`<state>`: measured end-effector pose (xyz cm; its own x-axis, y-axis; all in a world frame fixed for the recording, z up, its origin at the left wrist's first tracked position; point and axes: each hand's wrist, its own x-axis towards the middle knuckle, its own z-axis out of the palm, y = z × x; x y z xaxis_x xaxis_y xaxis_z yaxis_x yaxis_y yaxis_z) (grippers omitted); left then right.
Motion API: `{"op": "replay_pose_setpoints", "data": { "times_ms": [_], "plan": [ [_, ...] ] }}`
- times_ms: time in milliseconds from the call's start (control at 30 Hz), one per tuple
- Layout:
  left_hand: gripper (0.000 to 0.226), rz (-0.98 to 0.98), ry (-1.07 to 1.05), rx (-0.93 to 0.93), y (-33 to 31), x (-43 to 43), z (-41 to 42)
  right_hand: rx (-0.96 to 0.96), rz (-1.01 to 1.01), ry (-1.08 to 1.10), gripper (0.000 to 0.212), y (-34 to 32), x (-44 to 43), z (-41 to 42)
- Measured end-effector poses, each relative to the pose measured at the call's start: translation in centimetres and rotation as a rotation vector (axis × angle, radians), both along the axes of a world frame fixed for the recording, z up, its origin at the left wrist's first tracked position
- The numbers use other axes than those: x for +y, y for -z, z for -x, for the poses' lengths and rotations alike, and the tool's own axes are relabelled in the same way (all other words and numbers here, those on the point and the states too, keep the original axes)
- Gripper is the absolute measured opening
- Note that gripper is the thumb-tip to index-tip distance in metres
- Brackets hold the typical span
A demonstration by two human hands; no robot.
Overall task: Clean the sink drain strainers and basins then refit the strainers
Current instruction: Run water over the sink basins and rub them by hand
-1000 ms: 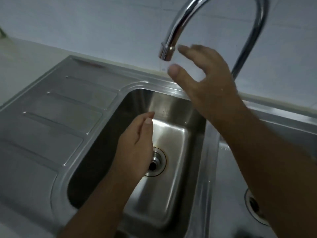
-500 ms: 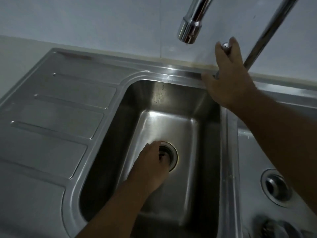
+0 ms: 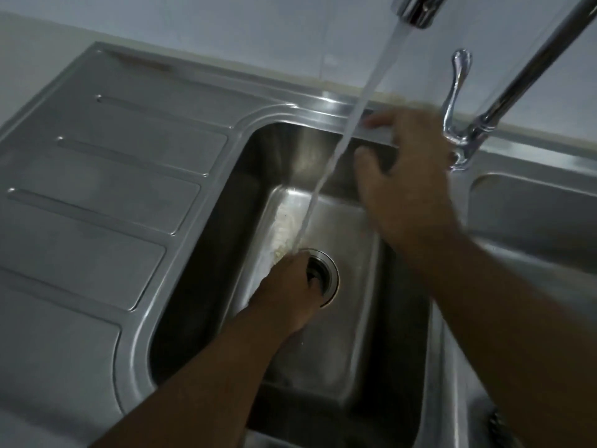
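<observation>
Running now: water hits left hand, fingers curled into drain, grip hidden; right hand off lever, loose, empty — rinse begun.

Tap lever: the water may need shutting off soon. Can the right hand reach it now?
Probably yes: the right hand hovers just left of the tap lever, with nothing between them.

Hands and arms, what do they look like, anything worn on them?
The left hand and right hand are bare, no gloves. Forearms are bare to the frame edge, no sleeves. No watch or ring shows; the right hand is blurred.
</observation>
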<state>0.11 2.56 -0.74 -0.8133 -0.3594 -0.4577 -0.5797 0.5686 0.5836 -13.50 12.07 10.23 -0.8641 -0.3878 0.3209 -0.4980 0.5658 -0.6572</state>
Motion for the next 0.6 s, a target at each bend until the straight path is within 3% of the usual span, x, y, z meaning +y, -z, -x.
{"op": "replay_pose_setpoints", "data": {
  "times_ms": [33, 100, 167, 267, 400, 600],
  "plan": [
    [0.045, 0.007, 0.003, -0.009, 0.3, -0.3, 0.0, -0.228, -0.013, -0.065, 0.009, 0.8, -1.2, -1.6],
    [0.051, 0.057, 0.022, -0.026, 0.8, -1.4, -0.2, -0.691, -0.01, -0.103, 0.031, 2.5, -3.4, -3.7],
    [0.052, 0.075, 0.038, -0.023, 1.2, -2.5, -0.5, -1.057, 0.163, -0.064, 0.047, 3.2, -5.4, -4.7],
    [0.05, 0.104, 0.114, -0.062, 1.5, -3.5, -1.2, -1.419, 0.48, -0.008, 0.052, 3.9, -6.8, -4.7],
    [0.076, 0.122, 0.224, -0.15, 2.3, -3.4, -1.9, -1.673, 0.642, 0.015, 0.056, 5.4, -6.1, -3.8],
    [0.081, 0.238, 0.301, -0.263, 3.7, -3.8, -2.4, -1.746, 0.608, 0.008, 0.055, 8.4, -4.8, -3.5]
  ]
}}
